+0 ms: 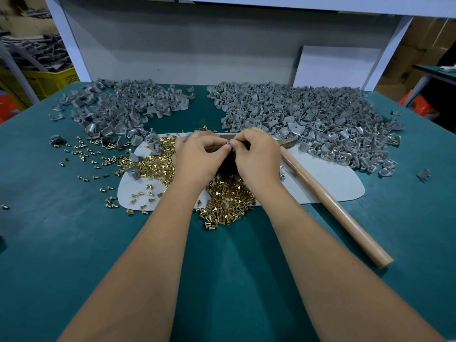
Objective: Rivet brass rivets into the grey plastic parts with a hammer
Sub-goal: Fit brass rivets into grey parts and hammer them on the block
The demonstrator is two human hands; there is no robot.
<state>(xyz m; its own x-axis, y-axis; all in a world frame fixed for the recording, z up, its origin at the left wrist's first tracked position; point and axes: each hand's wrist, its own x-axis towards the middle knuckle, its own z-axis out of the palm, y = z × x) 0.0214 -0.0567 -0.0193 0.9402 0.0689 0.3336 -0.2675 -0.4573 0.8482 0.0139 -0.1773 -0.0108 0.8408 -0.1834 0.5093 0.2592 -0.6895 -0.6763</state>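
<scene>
My left hand (197, 156) and my right hand (256, 154) meet over the middle of a pale grey mat (330, 178). Between their fingertips they pinch one small grey plastic part (228, 143); whether a rivet sits in it I cannot tell. A dark block (227, 166) lies under the hands, mostly hidden. Brass rivets (229, 198) are heaped on the mat beneath my wrists and scattered to the left. A hammer with a wooden handle (330, 201) lies on the mat to the right of my right hand, its head (288, 140) just behind that hand.
Two big heaps of grey plastic parts lie at the back: one on the left (123, 107), a larger one on the right (308, 119). The table top is teal (74, 243). A white board (335, 67) leans at the back right. A yellow crate (47, 80) stands off the table's left.
</scene>
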